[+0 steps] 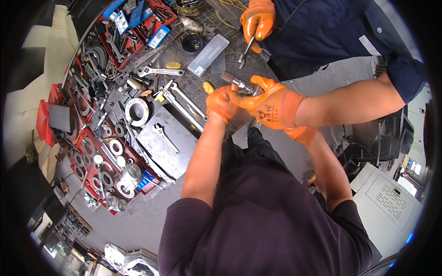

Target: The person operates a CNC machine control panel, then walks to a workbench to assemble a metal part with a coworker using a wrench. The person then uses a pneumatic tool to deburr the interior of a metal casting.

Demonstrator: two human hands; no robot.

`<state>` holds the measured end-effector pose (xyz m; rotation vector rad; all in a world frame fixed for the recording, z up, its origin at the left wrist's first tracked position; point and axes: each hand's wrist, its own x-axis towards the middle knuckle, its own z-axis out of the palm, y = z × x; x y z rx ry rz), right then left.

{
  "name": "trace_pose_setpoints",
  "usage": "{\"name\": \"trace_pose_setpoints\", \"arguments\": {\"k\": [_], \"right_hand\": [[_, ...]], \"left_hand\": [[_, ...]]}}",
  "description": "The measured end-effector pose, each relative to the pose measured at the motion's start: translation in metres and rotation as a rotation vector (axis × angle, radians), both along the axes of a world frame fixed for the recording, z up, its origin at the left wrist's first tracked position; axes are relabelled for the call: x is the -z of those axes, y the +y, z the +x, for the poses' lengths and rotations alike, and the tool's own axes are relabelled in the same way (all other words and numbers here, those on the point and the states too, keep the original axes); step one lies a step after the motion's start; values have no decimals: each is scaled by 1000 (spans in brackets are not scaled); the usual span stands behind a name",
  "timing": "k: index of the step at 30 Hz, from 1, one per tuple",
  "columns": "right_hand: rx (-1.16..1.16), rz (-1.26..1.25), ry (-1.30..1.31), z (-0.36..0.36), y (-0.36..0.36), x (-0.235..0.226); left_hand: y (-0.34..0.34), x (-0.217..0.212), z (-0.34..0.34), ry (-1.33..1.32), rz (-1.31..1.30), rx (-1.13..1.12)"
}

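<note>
My left hand [221, 105], in an orange glove, is closed beside a greasy cylindrical metal shaft [244, 85] with a rough, dark end. What its fingers grip is hidden. A co-worker's gloved hand [272, 103] reaches in from the right and is wrapped round the shaft. My right hand [302, 134] lies behind that hand; only its orange cuff shows, and its fingers are hidden. The co-worker's other gloved hand [258, 20] holds a metal tool with a forked jaw [245, 56] above the shaft.
On the bench at left lie combination wrenches [160, 71], a smaller adjustable wrench [165, 137] on a metal plate [159, 154], and a clear plastic box [209, 54]. Red trays [110, 211] hold rings and fittings. A pale metal cabinet [386, 200] stands at right.
</note>
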<state>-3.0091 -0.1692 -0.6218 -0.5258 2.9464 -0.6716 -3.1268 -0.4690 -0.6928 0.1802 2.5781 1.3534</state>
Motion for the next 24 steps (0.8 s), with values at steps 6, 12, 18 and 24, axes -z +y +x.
{"name": "trace_pose_setpoints", "arguments": {"k": [6,12,18,24], "right_hand": [[-123,161,253,4,4,44],[-46,-51,-58,-16,-17,-23],[-237,391,235,-29,-17,-21],[6,202,-231,-39,-34,-50]], "left_hand": [[-4,-2,-11,-57,22,66],[-1,3,-12,-28,-19,63],[28,58,-6,118,331,-22],[49,59,-4,240,354,-83]]}}
